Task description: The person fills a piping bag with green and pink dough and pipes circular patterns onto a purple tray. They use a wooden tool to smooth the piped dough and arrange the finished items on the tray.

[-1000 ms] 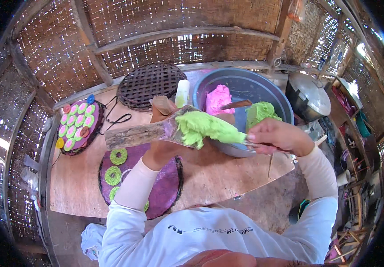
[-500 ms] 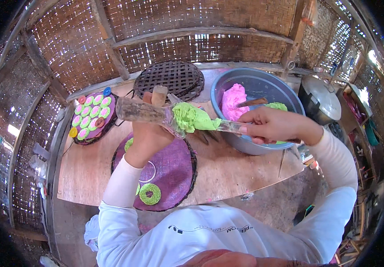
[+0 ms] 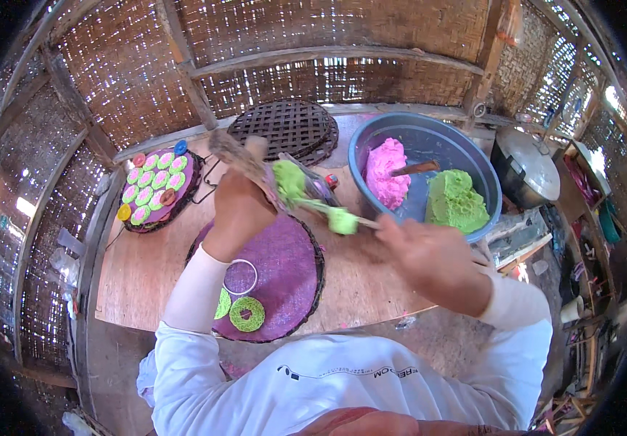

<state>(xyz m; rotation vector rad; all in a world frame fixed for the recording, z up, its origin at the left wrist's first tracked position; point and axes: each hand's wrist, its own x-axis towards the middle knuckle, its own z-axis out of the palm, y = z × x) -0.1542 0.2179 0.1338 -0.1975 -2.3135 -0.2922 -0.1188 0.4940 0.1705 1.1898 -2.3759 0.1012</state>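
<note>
Where pink dough (image 3: 385,171) lies, green dough (image 3: 457,202) shares basin (image 3: 437,142).

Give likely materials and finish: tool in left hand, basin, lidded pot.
Tool in the left hand: probably wood, unpolished; brown-grey, rough-looking handle, though motion-blurred.
Basin: likely plastic, smooth; even blue-grey colour, soft sheen.
Lidded pot: looks like metal, perhaps aluminium; silvery lid with bright highlights, darker body.

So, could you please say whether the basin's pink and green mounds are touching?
Apart: the head view shows bare blue basin between the pink mound and green mound.
</note>
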